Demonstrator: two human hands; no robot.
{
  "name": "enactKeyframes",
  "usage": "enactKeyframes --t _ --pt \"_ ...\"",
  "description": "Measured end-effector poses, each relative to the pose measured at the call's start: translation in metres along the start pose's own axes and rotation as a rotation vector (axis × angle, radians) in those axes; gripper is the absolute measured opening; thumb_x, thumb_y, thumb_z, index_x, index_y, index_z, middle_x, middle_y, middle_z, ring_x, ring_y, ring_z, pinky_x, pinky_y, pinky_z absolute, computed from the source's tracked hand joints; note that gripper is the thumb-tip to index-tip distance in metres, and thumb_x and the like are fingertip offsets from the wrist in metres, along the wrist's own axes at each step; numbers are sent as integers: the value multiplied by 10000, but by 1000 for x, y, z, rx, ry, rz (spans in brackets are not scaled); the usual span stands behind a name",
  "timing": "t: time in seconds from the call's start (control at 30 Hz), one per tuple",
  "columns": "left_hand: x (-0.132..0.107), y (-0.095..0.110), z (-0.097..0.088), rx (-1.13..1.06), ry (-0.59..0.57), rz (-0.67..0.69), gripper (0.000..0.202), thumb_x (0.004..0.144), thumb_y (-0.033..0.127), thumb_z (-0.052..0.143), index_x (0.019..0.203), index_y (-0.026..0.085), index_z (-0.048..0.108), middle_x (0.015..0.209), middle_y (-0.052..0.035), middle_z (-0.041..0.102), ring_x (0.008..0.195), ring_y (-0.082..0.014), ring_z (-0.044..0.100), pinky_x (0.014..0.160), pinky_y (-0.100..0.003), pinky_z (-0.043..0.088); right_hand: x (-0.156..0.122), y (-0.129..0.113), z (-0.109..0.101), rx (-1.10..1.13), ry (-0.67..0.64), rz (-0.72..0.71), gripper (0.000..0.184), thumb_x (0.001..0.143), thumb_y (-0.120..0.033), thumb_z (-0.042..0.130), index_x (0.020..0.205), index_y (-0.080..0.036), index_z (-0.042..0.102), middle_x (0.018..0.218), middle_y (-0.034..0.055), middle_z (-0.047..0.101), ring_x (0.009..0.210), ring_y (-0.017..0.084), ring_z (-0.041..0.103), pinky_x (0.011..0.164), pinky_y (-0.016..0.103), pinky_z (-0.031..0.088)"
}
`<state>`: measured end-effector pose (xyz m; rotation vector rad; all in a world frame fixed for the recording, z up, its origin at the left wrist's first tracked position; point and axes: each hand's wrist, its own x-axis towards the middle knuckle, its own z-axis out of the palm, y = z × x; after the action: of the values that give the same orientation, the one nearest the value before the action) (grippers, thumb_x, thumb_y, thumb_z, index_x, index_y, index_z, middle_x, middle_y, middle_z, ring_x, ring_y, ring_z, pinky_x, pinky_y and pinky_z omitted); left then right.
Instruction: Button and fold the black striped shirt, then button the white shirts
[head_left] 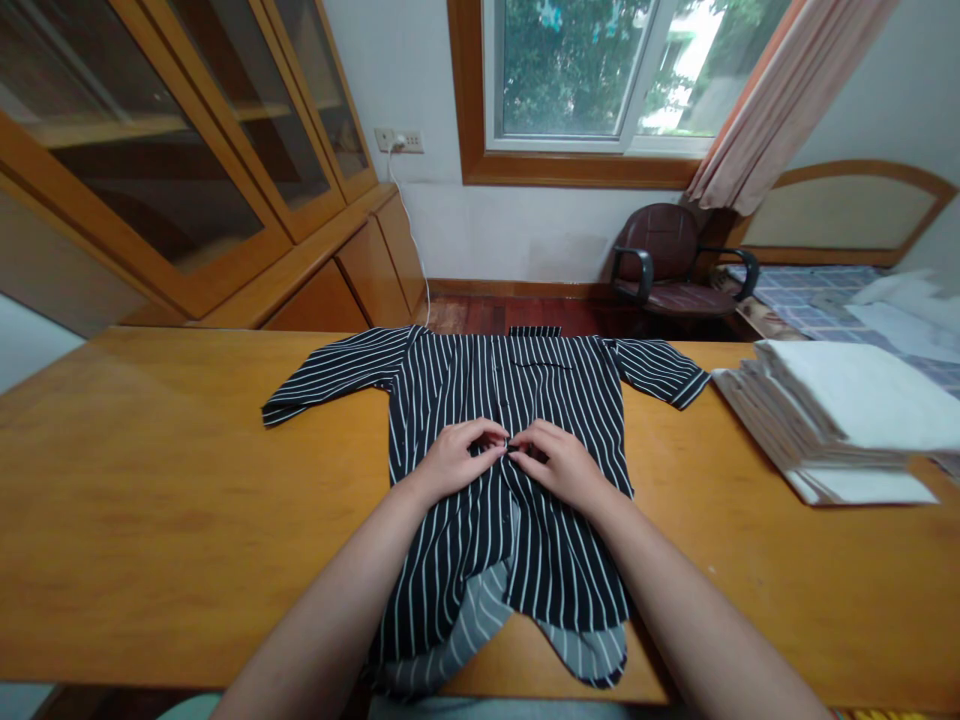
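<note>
A black shirt with white stripes (450, 390) lies spread on the wooden table (225, 540), its sleeves out to both sides and its collar at the far edge. My left hand (463, 458) pinches the left side of the front opening near mid-chest. Facing it, my right hand (553, 462) pinches the right side, and the fingertips of both hands almost meet. Any button between them is hidden. Below the hands the front parts, and the lower hem is folded so that the grey inner side shows.
A stack of white folded sheets (862, 400) rests on the table at the right. Beyond the table stand a glass-door cabinet (300, 230) on the left, a brown armchair (667, 260) and a bed (817, 300) on the right. A window (570, 80) is ahead.
</note>
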<state>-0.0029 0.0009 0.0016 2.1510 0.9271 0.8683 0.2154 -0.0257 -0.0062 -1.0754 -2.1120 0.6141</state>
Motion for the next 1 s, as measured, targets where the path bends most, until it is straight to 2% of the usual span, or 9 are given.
enactKeyframes --t 0.63,1.0 --pt "0 -3 0 -1 5 3 157 882 183 644 1035 194 675 950 -14 733 829 -141 703 793 -278 581 1 0 0 -2 17 -7 100 944 -292 632 996 -216 669 890 25 645 815 157 638 753 279 519" --pt "-1 -6 1 -6 5 11 155 878 179 651 1032 193 670 948 -12 723 824 -136 696 789 -270 576 1 -2 0 21 19 -8 81 931 -241 621 997 -213 658 886 19 624 787 146 625 728 272 517"
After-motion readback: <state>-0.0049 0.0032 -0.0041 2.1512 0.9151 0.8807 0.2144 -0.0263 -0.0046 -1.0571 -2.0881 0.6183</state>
